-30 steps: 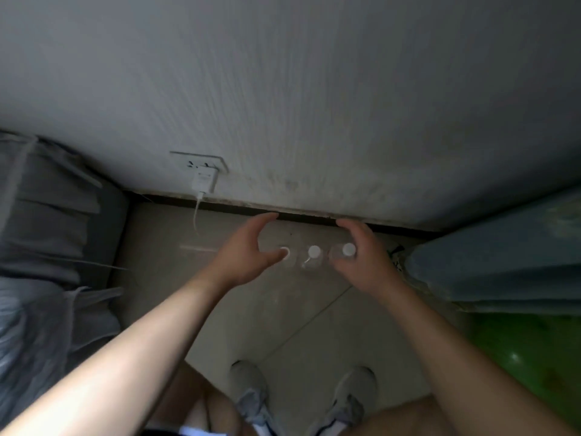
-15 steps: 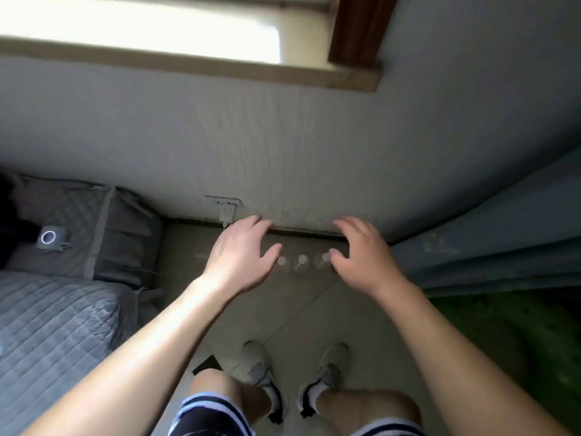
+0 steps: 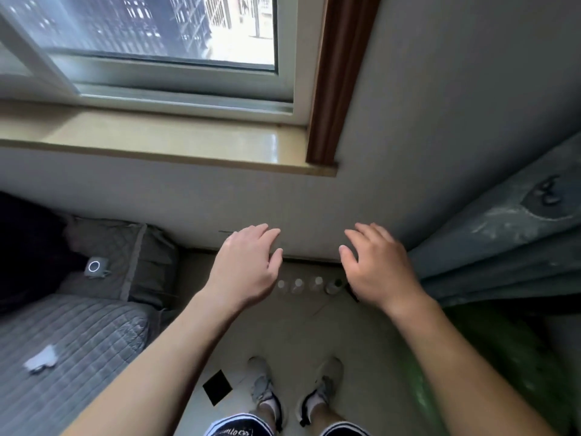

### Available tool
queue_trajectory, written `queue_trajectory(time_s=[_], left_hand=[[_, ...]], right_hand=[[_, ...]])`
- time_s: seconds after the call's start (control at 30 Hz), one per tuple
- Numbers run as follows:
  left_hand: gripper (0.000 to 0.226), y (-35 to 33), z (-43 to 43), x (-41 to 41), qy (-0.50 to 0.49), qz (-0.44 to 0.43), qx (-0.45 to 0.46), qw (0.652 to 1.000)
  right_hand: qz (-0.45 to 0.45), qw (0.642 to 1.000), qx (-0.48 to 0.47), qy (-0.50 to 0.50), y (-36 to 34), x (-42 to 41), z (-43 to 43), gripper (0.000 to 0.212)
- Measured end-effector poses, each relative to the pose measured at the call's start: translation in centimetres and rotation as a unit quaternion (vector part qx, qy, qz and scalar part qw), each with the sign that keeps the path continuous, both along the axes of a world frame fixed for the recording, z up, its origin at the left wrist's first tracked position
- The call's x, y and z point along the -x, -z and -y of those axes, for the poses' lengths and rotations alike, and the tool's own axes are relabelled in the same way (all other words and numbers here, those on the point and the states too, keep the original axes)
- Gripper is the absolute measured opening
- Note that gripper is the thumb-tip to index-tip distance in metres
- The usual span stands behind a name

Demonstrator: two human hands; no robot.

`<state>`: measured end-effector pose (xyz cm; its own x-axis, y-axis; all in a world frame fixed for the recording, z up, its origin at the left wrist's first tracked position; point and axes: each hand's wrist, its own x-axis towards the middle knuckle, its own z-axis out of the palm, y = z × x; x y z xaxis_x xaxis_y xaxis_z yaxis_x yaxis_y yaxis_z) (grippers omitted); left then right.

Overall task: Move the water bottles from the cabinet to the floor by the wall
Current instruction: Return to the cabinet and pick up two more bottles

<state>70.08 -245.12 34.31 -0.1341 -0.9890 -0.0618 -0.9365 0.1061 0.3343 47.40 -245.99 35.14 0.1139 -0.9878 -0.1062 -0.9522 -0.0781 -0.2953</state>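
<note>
While held out palm-down at centre frame, grasping nothing: left hand (image 3: 248,269), grip apart, fingers loosely spread; right hand (image 3: 379,267), grip likewise apart and empty. Well above the floor (image 3: 283,335), touching no bottle.

Between the two hands, lower down at centre: water bottles (image 3: 297,285) upright in a short row on the floor, just beside the base of the wall (image 3: 440,121). Three white caps plain to see. At the right end, what looks like a fourth bottle (image 3: 332,287) with a darker, greenish cap, close under the edge of the right hand. Too small to tell whether touching one another.

Cabinet not in view, so cannot tell whether more bottles wait there. Judging from the row: at least three, probably four, set down where the task wants them. Left to do, probably: turn away, check the cabinet, fetch anything left there, add to the row. If nothing is left there, likely done.

Around: window (image 3: 157,42) and pale sill (image 3: 157,133) across the upper left. Grey quilted bed (image 3: 63,335) at lower left, with a pillow (image 3: 132,256) and a small device (image 3: 94,266) showing a lit ring. Bluish curtain (image 3: 503,240) at right. Grey shoes (image 3: 262,382) at bottom centre, a black square (image 3: 217,387) beside them on the floor.
</note>
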Motion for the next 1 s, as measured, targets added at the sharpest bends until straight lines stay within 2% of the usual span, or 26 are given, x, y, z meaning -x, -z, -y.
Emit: queue_trajectory(time_s=[0.17, 0.5, 1.0], left_hand=[[0.038, -4.1, -0.6, 1.1, -0.004, 0.005, 0.014, 1.000], [0.040, -10.5, -3.2, 3.8, -0.004, 0.024, 0.071, 0.997], [0.038, -13.0, -5.8, 7.0, -0.041, 0.035, 0.125, 0.991]], right_hand=[[-0.008, 0.999, 0.042, 0.009, -4.0, 0.9, -1.1, 0.044], [-0.012, 0.997, 0.071, 0.014, -9.8, 4.1, -3.6, 0.048], [0.025, 0.993, 0.114, 0.020, -11.3, 9.2, -5.1, 0.061]])
